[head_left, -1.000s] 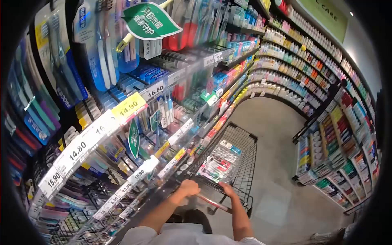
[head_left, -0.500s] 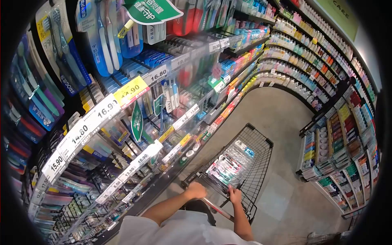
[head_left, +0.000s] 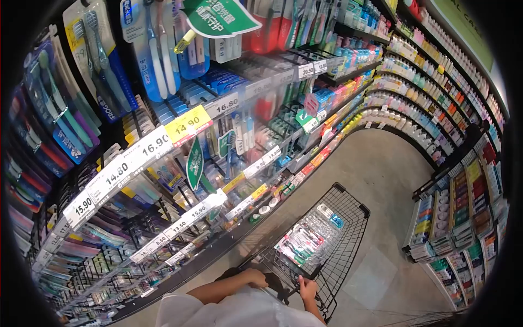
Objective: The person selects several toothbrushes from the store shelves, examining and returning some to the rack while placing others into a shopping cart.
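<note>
A black wire shopping cart (head_left: 357, 234) stands in front of me, angled up and to the right. Packaged toothbrushes in clear plastic (head_left: 308, 234) lie together in it, with a blue-and-white pack (head_left: 331, 216) at their far end. My left hand (head_left: 255, 278) is closed at the left end of the cart's handle, mostly covering that part. Further right, my right hand (head_left: 307, 289) is wrapped around the handle, thumb on top. The cart's near end is partly hidden by my hands and body.
On the left, a toothbrush rack (head_left: 147, 163) with price labels runs alongside the cart. A curved shelf of bottles (head_left: 414, 103) closes the far end. Another shelf unit (head_left: 463, 212) stands at the right. Grey floor (head_left: 376, 158) lies between them.
The cart and both hands sit lower in the view, with my hands closer to my body. The shelves have shifted right in the picture. Both hands stay closed at the handle.
</note>
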Available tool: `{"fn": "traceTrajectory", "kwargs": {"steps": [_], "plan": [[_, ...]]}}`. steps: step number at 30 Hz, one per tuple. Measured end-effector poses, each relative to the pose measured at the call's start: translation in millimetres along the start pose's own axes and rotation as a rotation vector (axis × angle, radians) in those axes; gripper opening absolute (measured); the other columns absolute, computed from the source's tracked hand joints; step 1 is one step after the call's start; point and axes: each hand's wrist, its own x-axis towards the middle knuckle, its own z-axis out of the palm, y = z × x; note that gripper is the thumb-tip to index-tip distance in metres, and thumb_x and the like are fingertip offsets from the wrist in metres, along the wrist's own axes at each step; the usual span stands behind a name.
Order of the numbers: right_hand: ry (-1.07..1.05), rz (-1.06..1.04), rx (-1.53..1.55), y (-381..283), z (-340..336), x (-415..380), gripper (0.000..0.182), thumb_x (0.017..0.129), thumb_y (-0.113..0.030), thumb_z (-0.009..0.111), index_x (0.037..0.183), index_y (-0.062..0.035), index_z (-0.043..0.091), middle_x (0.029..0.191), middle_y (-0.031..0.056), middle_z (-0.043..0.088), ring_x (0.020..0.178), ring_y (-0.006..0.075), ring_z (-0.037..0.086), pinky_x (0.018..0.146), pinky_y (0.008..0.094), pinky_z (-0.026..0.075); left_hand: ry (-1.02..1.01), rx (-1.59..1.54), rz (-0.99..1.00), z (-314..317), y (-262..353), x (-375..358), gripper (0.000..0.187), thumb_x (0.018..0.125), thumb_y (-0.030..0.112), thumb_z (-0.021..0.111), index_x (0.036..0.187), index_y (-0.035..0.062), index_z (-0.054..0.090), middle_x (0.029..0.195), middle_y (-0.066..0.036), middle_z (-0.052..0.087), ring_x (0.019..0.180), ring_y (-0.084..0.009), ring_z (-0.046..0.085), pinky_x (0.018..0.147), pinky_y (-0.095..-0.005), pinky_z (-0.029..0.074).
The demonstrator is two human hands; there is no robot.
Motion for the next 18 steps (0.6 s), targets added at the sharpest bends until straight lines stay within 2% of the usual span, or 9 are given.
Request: {"fn": "traceTrajectory", "kwargs": {"steps": [3,6,9,13,18], "plan": [[-0.026,-0.016,-0.024,2,10,0,0.047,0.080,-0.051,0.050,0.073,-0.0076,0.068,0.057,0.0144,0.059,0.057,0.0331,0.059,0.056,0.0392,0.046,-0.076,-0.155,0.003,5,-10,3,0.053,0.082,0.045,0.040,0.071,-0.0012,0.063,0.069,-0.013,0.060,0.065,-0.0244,0.060,0.057,-0.0372,0.047],[-0.046,-0.005,-0.038,-1,19,-1,0.046,0.079,-0.051,0.051,0.074,-0.0081,0.068,0.058,0.0142,0.060,0.058,0.0324,0.060,0.056,0.0392,0.046,-0.050,-0.289,0.026,21,-24,9,0.049,0.081,0.042,0.042,0.072,-0.0019,0.061,0.058,-0.009,0.055,0.054,-0.0237,0.054,0.051,-0.0364,0.045],[-0.091,-0.002,-0.043,-13,18,-6,0.045,0.079,-0.050,0.051,0.075,-0.0083,0.068,0.059,0.0134,0.061,0.059,0.0316,0.061,0.055,0.0387,0.046,-0.096,-0.355,-0.018,26,-33,5,0.044,0.079,0.041,0.045,0.075,-0.0004,0.061,0.054,-0.008,0.052,0.049,-0.0226,0.052,0.047,-0.0365,0.043],[-0.130,-0.032,-0.077,-26,22,-4,0.044,0.078,-0.049,0.053,0.075,-0.0082,0.068,0.059,0.0122,0.061,0.058,0.0305,0.061,0.053,0.0377,0.046,-0.298,-0.381,-0.011,17,-40,-3,0.038,0.077,0.036,0.049,0.080,0.0014,0.064,0.059,-0.010,0.056,0.053,-0.0213,0.054,0.047,-0.0373,0.041],[-0.144,-0.061,-0.088,-41,25,-6,0.039,0.079,-0.046,0.054,0.076,-0.0091,0.068,0.057,0.0114,0.061,0.055,0.0296,0.061,0.051,0.0373,0.046,-0.098,-0.186,0.168,49,-66,48,0.037,0.075,0.033,0.049,0.080,0.0000,0.064,0.071,-0.013,0.061,0.065,-0.0217,0.059,0.055,-0.0384,0.043]]}}
